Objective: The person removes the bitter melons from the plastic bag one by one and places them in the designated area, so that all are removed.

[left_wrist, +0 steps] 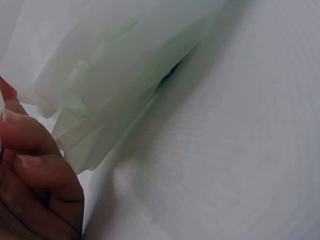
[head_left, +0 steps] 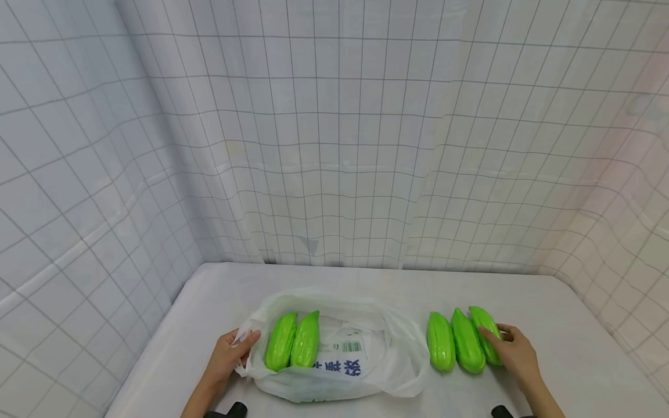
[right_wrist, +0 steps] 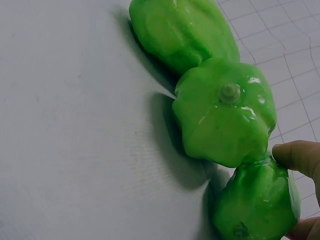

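Observation:
At the left, my left hand (head_left: 230, 353) pinches the edge of a white plastic bag (head_left: 298, 388), which lies spread with its mouth wide. Inside its left part rest two glossy, ridged green gourds, a left one (head_left: 281, 341) and a right one (head_left: 305, 339). To the right of the bag, three more such gourds lie side by side. My right hand (head_left: 514, 353) grips the rightmost gourd (head_left: 486, 334), thumb on its near side and fingers on the far side. The middle gourd (right_wrist: 225, 112) touches the held gourd (right_wrist: 257, 200) in the right wrist view.
The leftmost loose gourd (head_left: 441, 342) sits close to the bag's right edge. A white cloth covers the table (head_left: 564, 325). Grid-patterned white curtains (head_left: 334, 145) hang behind it and at both sides. Blue lettering and a barcode show on the bag.

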`<state>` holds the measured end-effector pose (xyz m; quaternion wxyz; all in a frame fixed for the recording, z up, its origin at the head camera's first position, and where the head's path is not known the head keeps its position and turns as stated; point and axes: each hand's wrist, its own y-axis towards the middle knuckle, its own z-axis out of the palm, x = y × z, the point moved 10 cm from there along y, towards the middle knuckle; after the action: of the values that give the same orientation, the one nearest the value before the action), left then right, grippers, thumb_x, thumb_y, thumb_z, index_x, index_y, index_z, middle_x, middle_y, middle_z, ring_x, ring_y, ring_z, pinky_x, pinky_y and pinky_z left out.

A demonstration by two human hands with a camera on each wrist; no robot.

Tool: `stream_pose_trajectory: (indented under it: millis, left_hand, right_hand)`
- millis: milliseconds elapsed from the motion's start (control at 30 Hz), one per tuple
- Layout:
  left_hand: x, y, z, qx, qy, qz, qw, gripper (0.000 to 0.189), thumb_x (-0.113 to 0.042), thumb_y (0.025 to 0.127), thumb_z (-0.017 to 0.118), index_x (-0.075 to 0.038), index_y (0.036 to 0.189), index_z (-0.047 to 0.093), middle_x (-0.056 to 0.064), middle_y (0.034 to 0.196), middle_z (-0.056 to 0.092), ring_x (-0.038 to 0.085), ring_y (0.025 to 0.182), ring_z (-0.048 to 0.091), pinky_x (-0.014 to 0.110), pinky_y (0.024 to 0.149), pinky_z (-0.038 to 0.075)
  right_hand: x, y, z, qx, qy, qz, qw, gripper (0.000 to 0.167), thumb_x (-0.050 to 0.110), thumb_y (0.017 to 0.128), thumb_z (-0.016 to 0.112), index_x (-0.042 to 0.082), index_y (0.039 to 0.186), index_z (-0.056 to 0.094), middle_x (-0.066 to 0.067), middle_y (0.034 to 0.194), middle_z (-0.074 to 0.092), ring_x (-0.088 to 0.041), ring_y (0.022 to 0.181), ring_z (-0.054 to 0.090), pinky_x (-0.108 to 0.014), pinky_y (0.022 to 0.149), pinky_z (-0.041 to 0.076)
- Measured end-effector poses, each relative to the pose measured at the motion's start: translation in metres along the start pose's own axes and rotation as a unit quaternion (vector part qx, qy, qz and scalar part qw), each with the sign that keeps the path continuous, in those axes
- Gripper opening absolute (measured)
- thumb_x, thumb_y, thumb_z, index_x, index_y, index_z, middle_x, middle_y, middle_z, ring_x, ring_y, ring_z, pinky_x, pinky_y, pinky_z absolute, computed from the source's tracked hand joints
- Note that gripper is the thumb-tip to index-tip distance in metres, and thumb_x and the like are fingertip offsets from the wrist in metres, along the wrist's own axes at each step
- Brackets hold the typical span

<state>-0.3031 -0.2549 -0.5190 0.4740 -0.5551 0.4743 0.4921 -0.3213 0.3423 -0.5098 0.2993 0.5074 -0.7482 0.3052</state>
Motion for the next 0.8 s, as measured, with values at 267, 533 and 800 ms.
stream_pose_trajectory:
  millis: [267,533,800]
  left_hand:
    - [-0.0002,-0.0005,0.0,0.0,0.001,-0.002,1.0,0.025,-0.021,0.093,0.063,0.0,0.08,0.058,0.001,0.05,0.043,0.012,0.043,0.043,0.026,0.043,0.039]
    - [-0.0018,0.0005,-0.0002,-0.001,0.003,0.001,1.0,0.024,-0.02,0.093,0.063,0.0,0.081,0.058,0.001,0.05,0.043,0.012,0.044,0.043,0.026,0.044,0.039]
    - [-0.0001,0.0008,-0.0007,-0.003,0.003,0.004,1.0,0.023,-0.019,0.093,0.063,-0.001,0.079,0.058,0.001,0.049,0.043,0.012,0.043,0.042,0.026,0.043,0.039]
  right_hand:
    - [-0.0004,-0.0007,0.0015,0.011,-0.009,0.003,0.9999,0.101,0.071,0.083,0.049,-0.012,0.137,0.03,-0.037,0.133,0.033,-0.051,0.121,0.034,-0.058,0.095,0.031]
    - [0.0003,-0.0012,0.0039,0.028,-0.025,0.008,0.9993,0.107,0.075,0.082,0.044,-0.016,0.136,0.03,-0.038,0.135,0.031,-0.052,0.122,0.032,-0.058,0.096,0.031]
    - [-0.0034,0.0008,0.007,0.041,-0.028,0.013,0.9987,0.112,0.079,0.08,0.042,-0.017,0.136,0.029,-0.038,0.136,0.03,-0.053,0.123,0.03,-0.059,0.096,0.03]
